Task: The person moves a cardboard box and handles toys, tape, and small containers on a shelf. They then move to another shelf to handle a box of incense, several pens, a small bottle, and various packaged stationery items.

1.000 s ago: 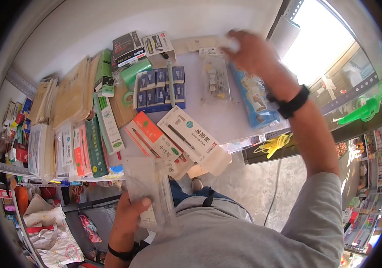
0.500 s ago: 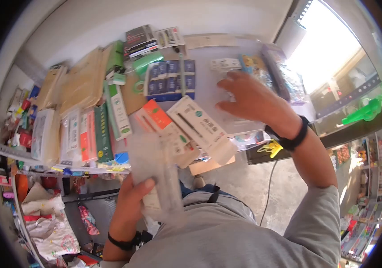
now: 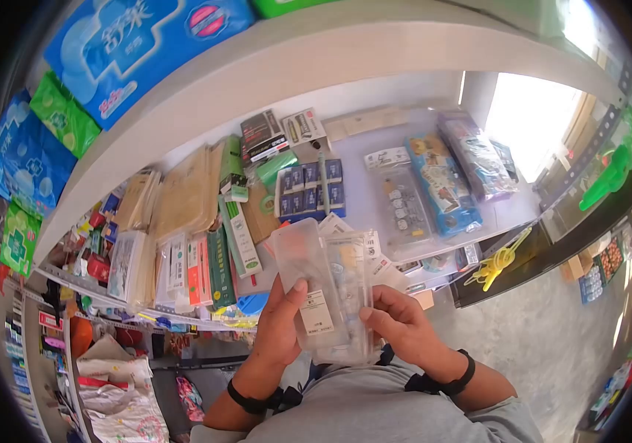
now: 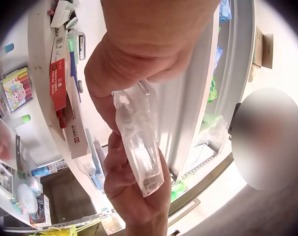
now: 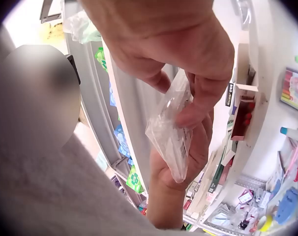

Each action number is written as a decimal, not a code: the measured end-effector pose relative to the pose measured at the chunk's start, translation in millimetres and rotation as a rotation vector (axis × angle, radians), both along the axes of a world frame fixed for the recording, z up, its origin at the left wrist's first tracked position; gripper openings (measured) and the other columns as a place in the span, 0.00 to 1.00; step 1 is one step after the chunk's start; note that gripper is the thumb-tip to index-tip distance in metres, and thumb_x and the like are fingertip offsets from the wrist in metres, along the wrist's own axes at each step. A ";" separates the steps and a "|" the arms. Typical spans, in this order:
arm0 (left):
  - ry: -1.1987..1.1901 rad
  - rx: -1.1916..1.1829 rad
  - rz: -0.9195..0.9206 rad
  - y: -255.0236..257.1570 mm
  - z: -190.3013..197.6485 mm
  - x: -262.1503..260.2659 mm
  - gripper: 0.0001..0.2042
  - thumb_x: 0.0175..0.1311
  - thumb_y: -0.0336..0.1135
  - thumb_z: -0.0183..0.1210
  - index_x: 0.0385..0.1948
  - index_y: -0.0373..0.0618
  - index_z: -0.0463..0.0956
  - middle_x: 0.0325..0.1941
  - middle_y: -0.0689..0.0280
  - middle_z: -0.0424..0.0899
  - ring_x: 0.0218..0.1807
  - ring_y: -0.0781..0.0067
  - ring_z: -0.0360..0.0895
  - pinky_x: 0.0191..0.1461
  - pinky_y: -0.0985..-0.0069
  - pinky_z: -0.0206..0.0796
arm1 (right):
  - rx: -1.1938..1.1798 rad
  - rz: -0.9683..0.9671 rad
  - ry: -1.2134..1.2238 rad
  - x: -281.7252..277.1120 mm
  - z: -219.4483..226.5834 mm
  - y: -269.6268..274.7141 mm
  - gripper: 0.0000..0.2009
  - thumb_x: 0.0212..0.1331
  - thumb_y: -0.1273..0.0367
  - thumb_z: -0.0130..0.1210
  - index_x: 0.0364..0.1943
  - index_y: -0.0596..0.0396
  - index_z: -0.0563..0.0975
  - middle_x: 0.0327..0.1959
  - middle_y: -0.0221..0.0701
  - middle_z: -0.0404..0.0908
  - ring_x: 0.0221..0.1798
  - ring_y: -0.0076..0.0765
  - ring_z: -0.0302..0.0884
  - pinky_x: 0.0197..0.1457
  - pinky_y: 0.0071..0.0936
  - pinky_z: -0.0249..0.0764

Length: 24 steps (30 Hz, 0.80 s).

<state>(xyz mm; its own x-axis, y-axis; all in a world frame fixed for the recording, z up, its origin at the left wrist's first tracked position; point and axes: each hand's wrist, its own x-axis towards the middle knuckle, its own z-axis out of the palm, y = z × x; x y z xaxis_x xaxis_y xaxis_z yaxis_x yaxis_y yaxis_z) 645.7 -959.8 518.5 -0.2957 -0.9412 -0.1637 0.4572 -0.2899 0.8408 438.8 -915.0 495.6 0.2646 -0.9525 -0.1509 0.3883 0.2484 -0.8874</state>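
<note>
In front of the torso, my left hand (image 3: 280, 328) grips a translucent plastic pencil case (image 3: 305, 269) with a white label, its thumb over the front. A second clear pencil case (image 3: 356, 258) with faint printed patterns stands beside and partly behind it. My right hand (image 3: 408, 332) pinches that second case at its right edge, thumb in front. From the left wrist, the clear plastic (image 4: 139, 137) shows edge-on between both hands. In the right wrist view, fingers of the right hand (image 5: 188, 54) close on the plastic (image 5: 173, 123), with the left hand behind it.
On the shelf lie another clear case (image 3: 403, 207), a blue packet (image 3: 445, 184), a purple packet (image 3: 478, 155) and a tray of small blue boxes (image 3: 308, 192). Pen boxes (image 3: 238, 236) and brown envelopes (image 3: 190, 192) fill the left. An upper shelf (image 3: 271, 66) overhangs.
My right hand has come down from over the shelf's right side to the cases at the torso and now pinches one. The head view has shifted, bringing the upper shelf into sight.
</note>
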 end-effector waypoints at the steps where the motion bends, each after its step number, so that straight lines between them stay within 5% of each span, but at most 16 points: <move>1: -0.002 -0.013 0.017 -1.4 1.5 -3.9 0.25 0.79 0.40 0.50 0.73 0.42 0.58 0.67 0.59 0.75 0.65 0.63 0.76 0.68 0.63 0.71 | -0.009 -0.034 0.009 -3.8 -3.8 -0.8 0.12 0.72 0.69 0.57 0.54 0.58 0.78 0.42 0.24 0.83 0.37 0.13 0.76 0.36 0.18 0.74; 10: 0.076 0.053 0.183 -10.6 7.2 4.6 0.21 0.73 0.41 0.50 0.63 0.41 0.71 0.56 0.59 0.83 0.54 0.61 0.83 0.58 0.64 0.76 | -0.075 -0.263 0.106 -47.1 8.7 -14.0 0.11 0.72 0.72 0.53 0.53 0.60 0.78 0.39 0.22 0.83 0.35 0.12 0.74 0.34 0.17 0.70; 13: 0.036 -0.018 0.120 -19.8 6.8 12.4 0.22 0.74 0.41 0.51 0.64 0.38 0.69 0.57 0.59 0.81 0.58 0.63 0.81 0.63 0.65 0.74 | -0.161 -0.354 0.281 -64.1 32.7 -41.1 0.15 0.67 0.71 0.56 0.55 0.62 0.77 0.34 0.27 0.84 0.33 0.16 0.75 0.35 0.20 0.72; 16: -0.074 -0.118 0.066 -35.8 16.4 4.6 0.20 0.74 0.36 0.52 0.63 0.36 0.70 0.57 0.59 0.81 0.58 0.66 0.80 0.64 0.67 0.73 | -0.349 -0.479 0.774 -78.9 40.1 -86.5 0.22 0.61 0.69 0.59 0.59 0.64 0.75 0.29 0.36 0.83 0.30 0.30 0.80 0.37 0.29 0.75; 19: -0.091 -0.133 0.081 -47.1 27.3 -7.3 0.17 0.74 0.32 0.55 0.61 0.36 0.72 0.53 0.60 0.82 0.52 0.73 0.82 0.55 0.74 0.77 | -0.344 -0.441 0.970 -83.7 42.9 -124.7 0.27 0.62 0.68 0.59 0.65 0.64 0.71 0.28 0.34 0.83 0.28 0.25 0.77 0.35 0.26 0.73; 20: -0.138 -0.155 0.049 -60.3 18.0 -4.8 0.17 0.74 0.33 0.56 0.60 0.36 0.72 0.52 0.61 0.83 0.51 0.74 0.83 0.53 0.74 0.78 | -0.339 -0.405 0.981 -87.2 38.2 -136.0 0.29 0.59 0.67 0.61 0.65 0.65 0.71 0.28 0.41 0.84 0.30 0.36 0.82 0.37 0.33 0.75; 24: -0.236 -0.177 0.030 -89.2 3.3 -18.5 0.18 0.73 0.36 0.60 0.59 0.38 0.73 0.50 0.62 0.84 0.48 0.76 0.84 0.46 0.76 0.80 | -0.562 -0.493 1.264 -91.5 5.7 -157.8 0.25 0.60 0.66 0.61 0.61 0.64 0.73 0.35 0.47 0.85 0.34 0.52 0.84 0.41 0.41 0.78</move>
<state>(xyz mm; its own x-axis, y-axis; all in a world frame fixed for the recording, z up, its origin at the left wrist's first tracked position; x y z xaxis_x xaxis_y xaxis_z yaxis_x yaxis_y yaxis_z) 627.2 -1049.0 521.8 -0.2404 -0.9690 -0.0576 0.2491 -0.1189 0.9611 347.3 -1072.8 501.3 -0.1209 -0.9159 0.3828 -0.7622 -0.1614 -0.6269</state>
